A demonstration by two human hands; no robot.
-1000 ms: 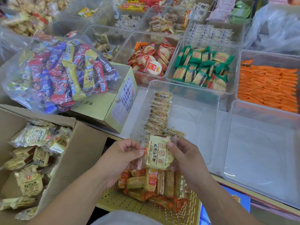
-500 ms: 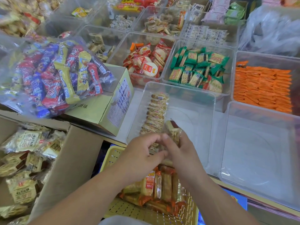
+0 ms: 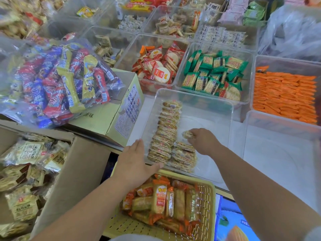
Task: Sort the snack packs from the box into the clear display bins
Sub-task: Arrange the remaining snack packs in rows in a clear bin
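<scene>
Pinching snack pack [image 3: 187,134] inside clear bin [image 3: 208,119], right hand [image 3: 203,141]; left hand [image 3: 133,159] flat, fingers straight, above yellow basket [image 3: 211,206].

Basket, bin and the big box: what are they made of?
Basket: probably plastic, matte pale yellow, moulded with a grid of small holes.
Bin: likely hard plastic, clear and glossy; you can see through its walls.
Box: cardboard, dull brown, with a folded flap.

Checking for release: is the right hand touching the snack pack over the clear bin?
Touching. Head view shows the right hand pinching the snack pack inside the clear bin.
</scene>
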